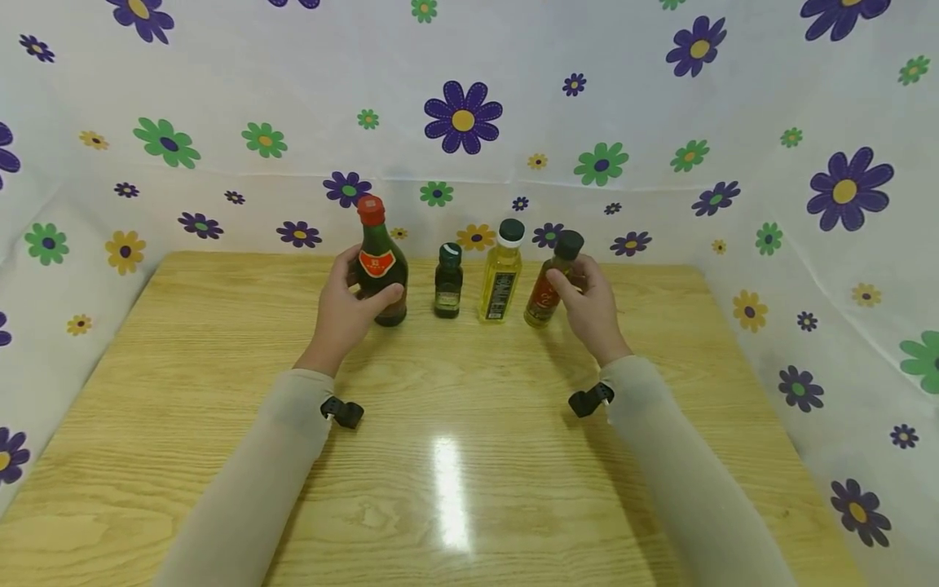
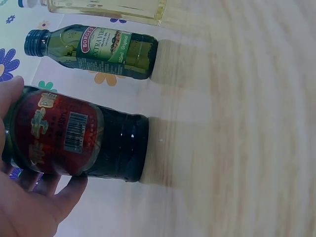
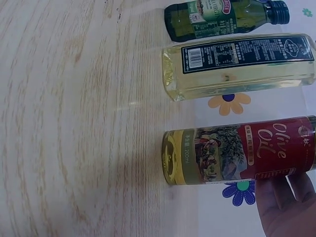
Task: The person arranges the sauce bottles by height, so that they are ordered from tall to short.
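My left hand grips a dark green bottle with a red cap, fingers round its far side and thumb across its front. In the left wrist view this bottle shows a red label with a barcode. At the right, my right hand holds a slim olive oil bottle with a black cap between thumb and fingers. Its red, pictured label faces the right wrist camera. Both held bottles are upright and appear to stand on the table.
Between the hands stand a small green olive oil bottle and a taller clear bottle of yellow oil with a dark cap. They share the wooden table. A flower-patterned cloth hangs behind and along the sides.
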A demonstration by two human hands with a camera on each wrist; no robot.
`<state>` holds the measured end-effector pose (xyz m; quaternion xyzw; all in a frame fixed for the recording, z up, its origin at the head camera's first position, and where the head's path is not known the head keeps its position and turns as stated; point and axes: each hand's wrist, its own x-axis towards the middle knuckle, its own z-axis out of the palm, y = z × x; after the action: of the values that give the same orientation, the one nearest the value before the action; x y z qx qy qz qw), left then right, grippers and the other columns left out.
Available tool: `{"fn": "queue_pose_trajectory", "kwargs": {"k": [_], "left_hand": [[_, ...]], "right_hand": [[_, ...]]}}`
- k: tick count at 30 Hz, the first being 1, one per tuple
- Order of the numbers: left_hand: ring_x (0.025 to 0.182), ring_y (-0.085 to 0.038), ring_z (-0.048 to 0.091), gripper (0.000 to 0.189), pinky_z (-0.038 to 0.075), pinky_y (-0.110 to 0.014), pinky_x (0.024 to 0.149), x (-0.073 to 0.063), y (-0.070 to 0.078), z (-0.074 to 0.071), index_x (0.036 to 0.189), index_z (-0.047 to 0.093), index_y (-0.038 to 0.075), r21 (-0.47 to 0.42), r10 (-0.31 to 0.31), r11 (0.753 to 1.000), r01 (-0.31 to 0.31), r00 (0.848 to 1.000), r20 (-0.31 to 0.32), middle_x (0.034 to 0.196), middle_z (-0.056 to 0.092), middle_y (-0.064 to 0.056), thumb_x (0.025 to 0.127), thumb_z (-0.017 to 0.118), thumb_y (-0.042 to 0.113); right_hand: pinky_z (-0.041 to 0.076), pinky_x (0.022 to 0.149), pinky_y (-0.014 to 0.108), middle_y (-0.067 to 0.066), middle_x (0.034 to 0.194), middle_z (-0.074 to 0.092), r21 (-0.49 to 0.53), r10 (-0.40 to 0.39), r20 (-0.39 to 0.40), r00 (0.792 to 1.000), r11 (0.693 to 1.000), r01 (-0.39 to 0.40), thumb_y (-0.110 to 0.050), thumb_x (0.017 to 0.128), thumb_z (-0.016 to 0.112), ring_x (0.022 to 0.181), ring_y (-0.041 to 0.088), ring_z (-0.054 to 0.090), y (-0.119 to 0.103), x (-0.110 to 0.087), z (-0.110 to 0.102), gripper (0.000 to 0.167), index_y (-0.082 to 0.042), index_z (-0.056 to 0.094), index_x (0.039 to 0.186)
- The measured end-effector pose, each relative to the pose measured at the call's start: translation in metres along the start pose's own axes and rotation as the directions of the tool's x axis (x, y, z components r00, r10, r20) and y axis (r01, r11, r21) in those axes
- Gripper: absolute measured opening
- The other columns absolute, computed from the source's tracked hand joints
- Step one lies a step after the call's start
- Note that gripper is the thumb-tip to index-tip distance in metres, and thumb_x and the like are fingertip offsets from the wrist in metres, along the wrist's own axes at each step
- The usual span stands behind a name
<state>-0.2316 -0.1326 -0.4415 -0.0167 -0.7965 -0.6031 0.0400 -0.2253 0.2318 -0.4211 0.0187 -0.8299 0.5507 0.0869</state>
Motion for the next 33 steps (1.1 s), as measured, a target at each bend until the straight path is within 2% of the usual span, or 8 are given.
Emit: {"fn": "queue_pose_trajectory", "kwargs": {"k": [16, 28, 33], "left_hand": [[0.130, -0.025, 0.052, 0.083, 0.046, -0.048, 0.112, -0.004, -0.004, -0.001, 0.155, 0.041, 0.021, -0.007, 0.042, 0.999, -0.042, 0.999, -0.035, 0.144, 0.055, -0.007, 0.087, 0.086, 0.037], [0.126, -0.023, 0.055, 0.082, 0.048, -0.051, 0.109, -0.019, -0.007, -0.010, 0.151, 0.046, 0.018, -0.006, 0.106, 0.994, -0.106, 0.994, -0.029, 0.139, 0.059, -0.005, 0.084, 0.088, 0.036], [0.128, -0.023, 0.054, 0.083, 0.046, -0.054, 0.110, -0.028, -0.005, -0.014, 0.151, 0.045, 0.018, -0.001, 0.112, 0.994, -0.112, 0.994, 0.011, 0.141, 0.057, -0.005, 0.084, 0.088, 0.038]], "right_hand": [[0.044, 0.111, 0.054, 0.018, 0.134, 0.059, 0.026, -0.016, 0.009, 1.000, 1.000, 0.015, -0.035, 0.104, 0.064, 0.128, 0.035, 0.057, 0.004, 0.002, -0.002, 0.047, -0.009, 0.056, 0.141], [0.044, 0.112, 0.055, 0.018, 0.135, 0.058, 0.053, -0.032, 0.009, 0.999, 0.998, 0.032, -0.033, 0.105, 0.063, 0.130, 0.036, 0.056, 0.006, 0.002, 0.001, 0.045, -0.009, 0.054, 0.141], [0.043, 0.113, 0.055, 0.020, 0.139, 0.057, 0.059, -0.020, 0.009, 1.000, 0.998, 0.020, -0.027, 0.106, 0.060, 0.131, 0.038, 0.055, 0.004, 0.001, 0.002, 0.042, -0.007, 0.053, 0.143]]}}
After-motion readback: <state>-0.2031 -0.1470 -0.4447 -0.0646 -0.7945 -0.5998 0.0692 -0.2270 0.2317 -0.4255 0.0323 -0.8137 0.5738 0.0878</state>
